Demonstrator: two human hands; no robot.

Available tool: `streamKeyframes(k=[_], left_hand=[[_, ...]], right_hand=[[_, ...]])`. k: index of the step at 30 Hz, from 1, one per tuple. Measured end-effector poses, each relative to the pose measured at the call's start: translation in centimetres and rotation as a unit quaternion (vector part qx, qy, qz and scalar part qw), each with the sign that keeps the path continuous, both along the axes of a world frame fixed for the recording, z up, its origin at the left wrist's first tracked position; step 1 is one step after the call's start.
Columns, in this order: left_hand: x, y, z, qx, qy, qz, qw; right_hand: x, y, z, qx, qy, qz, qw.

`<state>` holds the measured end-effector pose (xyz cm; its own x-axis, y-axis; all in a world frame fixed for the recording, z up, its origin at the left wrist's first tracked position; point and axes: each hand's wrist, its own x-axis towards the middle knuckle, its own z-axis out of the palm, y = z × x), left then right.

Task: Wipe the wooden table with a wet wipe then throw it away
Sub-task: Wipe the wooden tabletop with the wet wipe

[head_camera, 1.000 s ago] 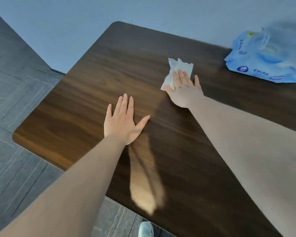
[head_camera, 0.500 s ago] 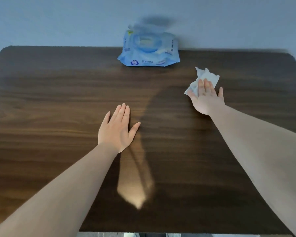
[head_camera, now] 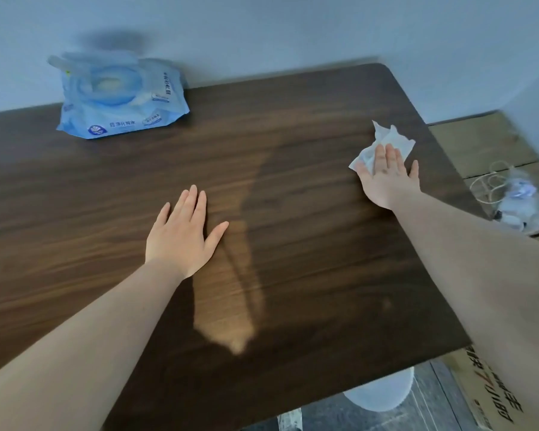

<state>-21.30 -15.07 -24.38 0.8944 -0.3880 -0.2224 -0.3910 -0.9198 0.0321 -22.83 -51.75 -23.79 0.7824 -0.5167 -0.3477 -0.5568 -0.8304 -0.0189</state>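
A dark wooden table (head_camera: 308, 169) fills most of the view. My right hand (head_camera: 386, 178) lies flat near the table's right edge, fingers pressing a crumpled white wet wipe (head_camera: 386, 141) onto the wood. The wipe sticks out past the fingertips. My left hand (head_camera: 184, 234) rests palm down on the middle of the table, fingers spread, holding nothing.
A blue pack of wet wipes (head_camera: 119, 98) lies at the table's far left, against the wall. Right of the table stands a cardboard box (head_camera: 479, 144) with a clear bag of rubbish (head_camera: 523, 203) in it. Another printed carton (head_camera: 486, 396) sits at the lower right.
My right hand has slid the wipe across the table from left of middle to near the right edge. The view has swung right with it. My left hand has stayed flat on the wood.
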Motion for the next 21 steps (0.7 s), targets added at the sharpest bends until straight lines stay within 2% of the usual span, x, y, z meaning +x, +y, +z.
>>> streamKeyframes(k=[6, 12, 16, 21], left_hand=[[-0.4, 0.4, 0.1, -0.005, 0.015, 0.014, 1.000], [-2.0, 2.8, 0.8, -0.017, 0.029, 0.027, 0.999], [-3.2, 7.1, 1.4, -0.019, 0.035, 0.058, 0.998], [-5.4, 15.2, 2.3, 0.029, 0.022, 0.111, 0.993]], right_hand=[[-1.4, 1.2, 0.0, -0.012, -0.013, 0.001, 1.000], [-3.5, 6.4, -0.3, -0.006, -0.032, 0.032, 0.999], [-3.7, 11.7, -0.5, -0.004, -0.042, 0.068, 0.997], [-2.4, 20.3, -0.5, -0.002, -0.041, 0.150, 0.988]])
